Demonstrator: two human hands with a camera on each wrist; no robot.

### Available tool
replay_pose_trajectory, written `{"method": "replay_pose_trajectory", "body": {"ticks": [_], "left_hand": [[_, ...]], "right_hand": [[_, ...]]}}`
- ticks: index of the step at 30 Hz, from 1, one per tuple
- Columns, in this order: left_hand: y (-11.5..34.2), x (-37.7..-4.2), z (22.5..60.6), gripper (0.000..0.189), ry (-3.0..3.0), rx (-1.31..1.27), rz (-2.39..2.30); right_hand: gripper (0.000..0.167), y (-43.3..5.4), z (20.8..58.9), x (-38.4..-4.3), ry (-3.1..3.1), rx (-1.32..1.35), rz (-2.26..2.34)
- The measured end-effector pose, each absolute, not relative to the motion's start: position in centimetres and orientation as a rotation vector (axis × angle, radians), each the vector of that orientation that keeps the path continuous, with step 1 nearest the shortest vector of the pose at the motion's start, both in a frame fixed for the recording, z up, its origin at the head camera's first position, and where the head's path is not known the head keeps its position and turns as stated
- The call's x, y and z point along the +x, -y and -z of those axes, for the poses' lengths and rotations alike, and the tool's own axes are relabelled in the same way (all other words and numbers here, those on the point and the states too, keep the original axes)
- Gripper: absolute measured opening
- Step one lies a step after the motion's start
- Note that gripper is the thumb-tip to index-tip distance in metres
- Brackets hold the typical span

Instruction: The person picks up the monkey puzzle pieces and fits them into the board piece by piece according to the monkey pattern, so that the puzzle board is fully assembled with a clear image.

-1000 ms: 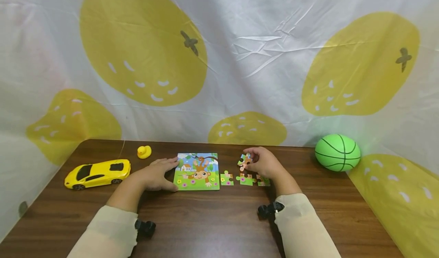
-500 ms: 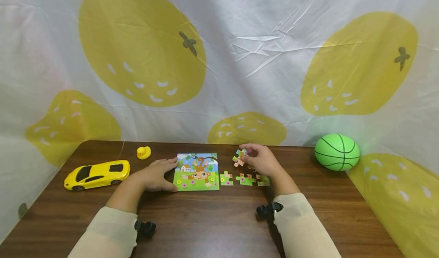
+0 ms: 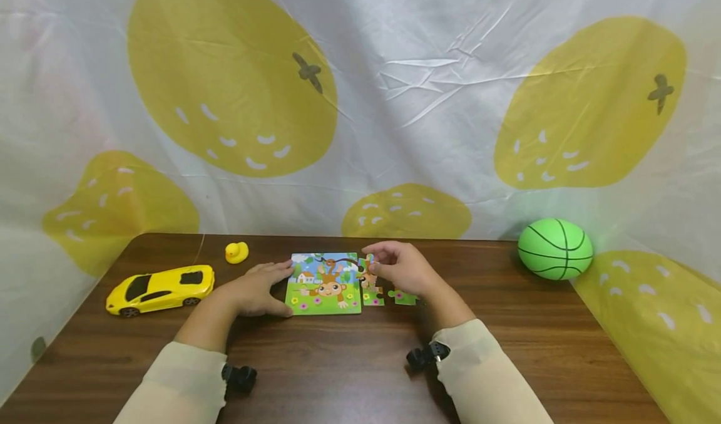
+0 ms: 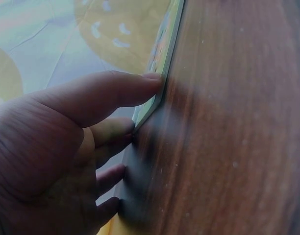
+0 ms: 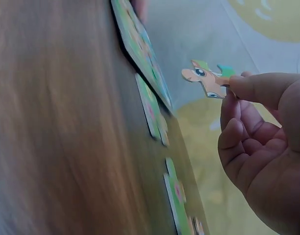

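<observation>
A square monkey-picture puzzle board (image 3: 306, 305) lies on the table. My left hand (image 3: 260, 291) rests at its left side, thumb on the near corner and fingertips along the edge, fingers fairly straight, as the left wrist view (image 4: 57, 122) also shows. Between thumb and fingers my right hand (image 3: 407, 268) pinches a jigsaw piece (image 5: 206, 81) printed with a monkey's eye, held up above the table just right of the board. Below it lies a green corner piece (image 3: 372, 297) with a pink flower. Another green piece (image 3: 402, 298) sits further right; other pieces are mostly hidden under the right hand.
A yellow toy car (image 3: 163, 288) and a small yellow rubber duck (image 3: 236, 252) stand to the left on the wooden table (image 3: 332, 367). At the back right is a green ball (image 3: 555, 249) with black lines. A lemon-printed curtain (image 3: 394, 129) hangs behind.
My right hand has lifted the jigsaw piece from among the other pieces and carried it left, close to the board's right edge. My left hand stays at the board's left side.
</observation>
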State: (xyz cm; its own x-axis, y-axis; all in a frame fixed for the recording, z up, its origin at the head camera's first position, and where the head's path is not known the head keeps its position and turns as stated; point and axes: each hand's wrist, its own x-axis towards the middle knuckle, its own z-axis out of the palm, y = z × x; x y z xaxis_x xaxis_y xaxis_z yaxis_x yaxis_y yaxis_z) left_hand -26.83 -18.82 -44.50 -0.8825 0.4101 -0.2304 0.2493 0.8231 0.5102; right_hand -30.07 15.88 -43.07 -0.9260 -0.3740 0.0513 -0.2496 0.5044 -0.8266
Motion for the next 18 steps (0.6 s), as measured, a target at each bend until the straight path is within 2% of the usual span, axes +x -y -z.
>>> {"method": "replay_pose_trajectory", "body": {"ticks": [18], "left_hand": [[18.9,-26.8,44.5,0.100,-2.681,0.506,-0.661]], "right_hand": [[0.035,-11.1,44.4,-30.6,-2.659,-0.614,1.231]]}}
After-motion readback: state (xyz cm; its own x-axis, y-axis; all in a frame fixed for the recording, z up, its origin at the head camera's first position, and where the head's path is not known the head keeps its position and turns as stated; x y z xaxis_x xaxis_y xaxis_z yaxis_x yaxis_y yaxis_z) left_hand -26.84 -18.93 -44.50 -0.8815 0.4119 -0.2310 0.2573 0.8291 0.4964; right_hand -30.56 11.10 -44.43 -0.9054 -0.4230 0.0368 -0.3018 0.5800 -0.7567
